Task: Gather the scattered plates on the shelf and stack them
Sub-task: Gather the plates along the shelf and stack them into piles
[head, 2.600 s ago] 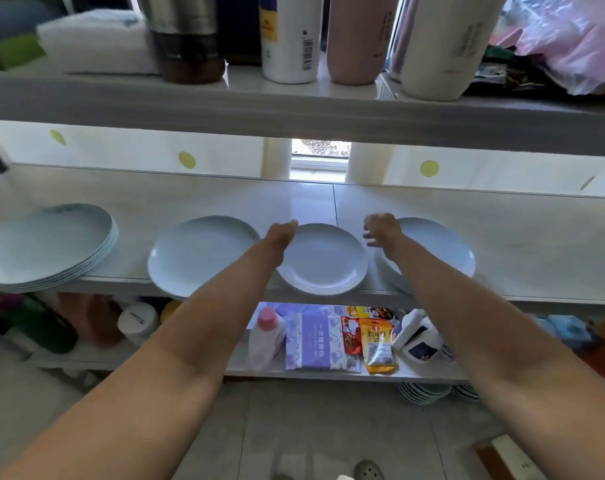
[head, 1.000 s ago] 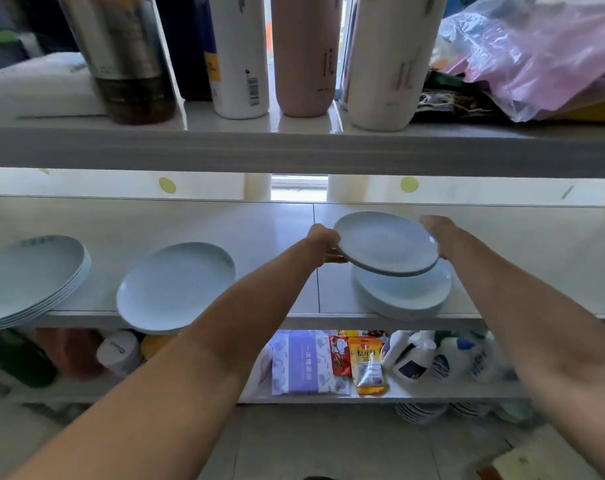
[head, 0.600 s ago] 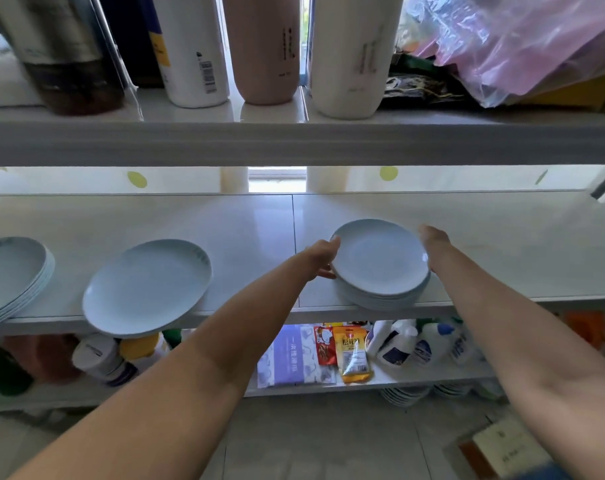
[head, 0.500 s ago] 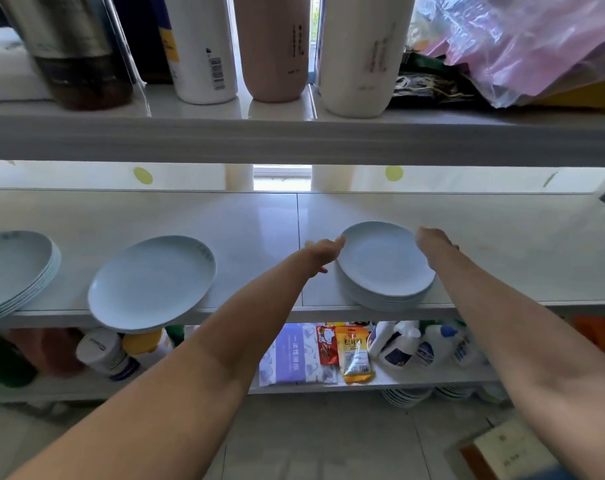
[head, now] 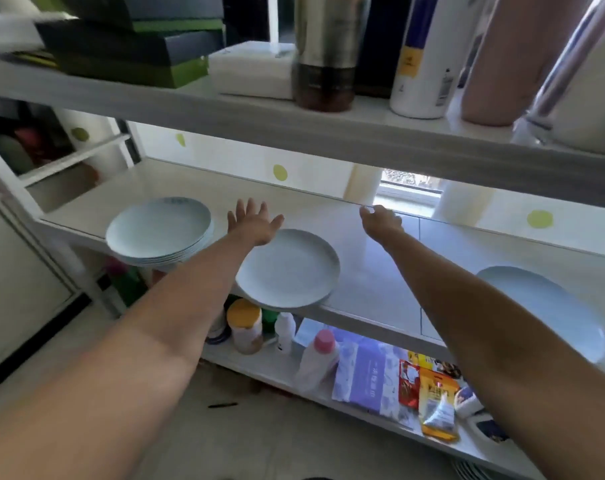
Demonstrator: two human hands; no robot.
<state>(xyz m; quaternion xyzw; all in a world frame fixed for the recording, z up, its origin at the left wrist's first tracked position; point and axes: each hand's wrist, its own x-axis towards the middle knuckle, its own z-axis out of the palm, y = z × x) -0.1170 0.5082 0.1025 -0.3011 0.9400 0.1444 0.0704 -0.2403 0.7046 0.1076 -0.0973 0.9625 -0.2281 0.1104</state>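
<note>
Three groups of pale plates sit on the middle shelf (head: 374,271). At the left end is a stack of plates (head: 159,230), its front edge overhanging the shelf lip. Just beside it, toward the centre, lies a single plate (head: 289,268), flat, also projecting over the front edge. Well apart at the right end is a right plate (head: 543,306), partly hidden behind the person's right forearm; whether others lie beneath it cannot be told.

Both arms are extended over the shelf. The left hand (head: 254,220) is flat, palm down, fingers spread, positioned at the far left rim of the single plate, between it and the stack. Contact with the plate cannot be confirmed. The right hand (head: 380,221) is over bare shelf surface to the right of the single plate, near the back edge, fingers loosely bent and holding nothing.

On the upper shelf (head: 329,133) stand green boxes (head: 131,39), a white tissue pack (head: 252,74), a steel flask (head: 325,53), a white bottle (head: 422,57) and a pink bottle (head: 495,64). On the lower shelf (head: 259,367) are an orange-lidded jar (head: 245,323), a pink-capped bottle (head: 320,362), a purple packet (head: 367,375) and a yellow snack packet (head: 436,407).
</note>
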